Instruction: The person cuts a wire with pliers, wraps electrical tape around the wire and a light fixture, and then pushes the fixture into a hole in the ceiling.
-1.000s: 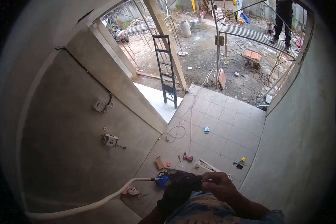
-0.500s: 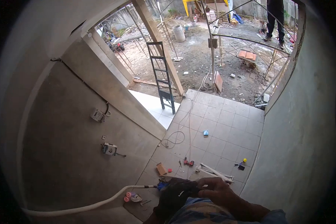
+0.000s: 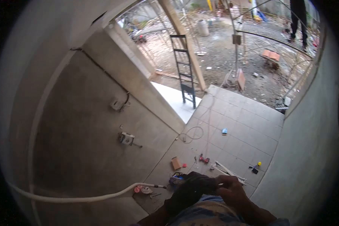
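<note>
In the head view, my left hand (image 3: 188, 190) wears a dark glove and is raised in front of my body, its fingers bent. My right hand (image 3: 231, 189) is bare and meets the gloved fingertips, with thumb and fingers drawn together in a pinch. Whatever lies between the hands is too small or hidden to name. Just beyond the glove is a dark and blue item (image 3: 175, 177), partly covered by it. A pale flexible conduit (image 3: 101, 198) curves in from the left, its dark-tipped end close to my left hand.
On the tiled floor lie a red cordless drill (image 3: 204, 158), a cardboard box (image 3: 176, 163), white strips (image 3: 229, 173), a blue packet (image 3: 224, 131) and a coiled cable (image 3: 193, 134). A black ladder (image 3: 184, 73) leans by the opening. Outside, a person (image 3: 298, 22) stands on scaffolding (image 3: 275, 37).
The camera view has turned, so the room appears farther right. Both hands stay together at the front. The left glove has shifted slightly, and the blue item shows more beside it.
</note>
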Tool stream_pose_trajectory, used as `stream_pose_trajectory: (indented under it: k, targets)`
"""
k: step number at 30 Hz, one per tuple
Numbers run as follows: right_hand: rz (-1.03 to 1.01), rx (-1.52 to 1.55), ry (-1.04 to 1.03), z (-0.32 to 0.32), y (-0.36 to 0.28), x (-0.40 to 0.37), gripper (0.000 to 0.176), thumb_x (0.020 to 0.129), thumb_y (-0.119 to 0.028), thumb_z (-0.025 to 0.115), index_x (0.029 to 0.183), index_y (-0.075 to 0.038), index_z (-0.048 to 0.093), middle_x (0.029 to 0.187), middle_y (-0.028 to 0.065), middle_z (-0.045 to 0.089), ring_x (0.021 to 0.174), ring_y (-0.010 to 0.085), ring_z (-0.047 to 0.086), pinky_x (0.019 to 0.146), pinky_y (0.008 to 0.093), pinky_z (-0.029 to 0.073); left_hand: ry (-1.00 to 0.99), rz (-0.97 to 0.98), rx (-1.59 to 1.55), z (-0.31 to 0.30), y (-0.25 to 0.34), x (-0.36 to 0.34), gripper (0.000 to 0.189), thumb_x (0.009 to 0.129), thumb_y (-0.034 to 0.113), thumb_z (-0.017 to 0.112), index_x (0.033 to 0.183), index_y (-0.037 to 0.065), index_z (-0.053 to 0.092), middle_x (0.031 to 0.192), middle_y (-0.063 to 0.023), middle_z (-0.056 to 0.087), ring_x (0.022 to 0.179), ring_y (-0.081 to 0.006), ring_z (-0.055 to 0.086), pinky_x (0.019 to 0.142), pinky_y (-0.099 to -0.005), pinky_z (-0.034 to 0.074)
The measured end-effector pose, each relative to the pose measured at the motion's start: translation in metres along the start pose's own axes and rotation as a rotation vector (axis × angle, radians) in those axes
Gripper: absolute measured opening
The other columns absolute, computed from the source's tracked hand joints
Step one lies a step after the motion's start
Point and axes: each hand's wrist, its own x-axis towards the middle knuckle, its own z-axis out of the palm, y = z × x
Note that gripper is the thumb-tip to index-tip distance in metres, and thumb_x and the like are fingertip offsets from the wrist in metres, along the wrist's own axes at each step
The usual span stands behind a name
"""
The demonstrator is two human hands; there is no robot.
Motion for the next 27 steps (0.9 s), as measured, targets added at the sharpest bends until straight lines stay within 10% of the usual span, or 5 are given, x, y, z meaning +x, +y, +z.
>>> stream_pose_trajectory:
  k: [21,27]
  targets:
    - [-0.032,0.305,-0.033,-0.016,0.018,0.008,0.015,0.090,-0.005,0.077,0.098,0.005,0.069,0.107,0.0116,0.069,0.096,0.0191,0.066,0.087,0.0332,0.054,0.031,-0.241,-0.014,0.012,-0.001,0.006,0.034,0.086,0.007,0.077,0.120,0.012,0.073,0.116,-0.0103,0.074,0.108,-0.0303,0.070,0.093,-0.0392,0.056]
    - [-0.027,0.321,-0.099,-0.050,0.045,0.010,0.016,0.089,-0.004,0.078,0.099,0.003,0.069,0.122,0.0156,0.066,0.116,0.0263,0.064,0.095,0.0380,0.057,-0.049,-0.279,-0.015,0.044,-0.022,0.009,0.038,0.085,0.009,0.079,0.122,0.013,0.072,0.115,-0.0081,0.074,0.106,-0.0300,0.070,0.092,-0.0411,0.056]
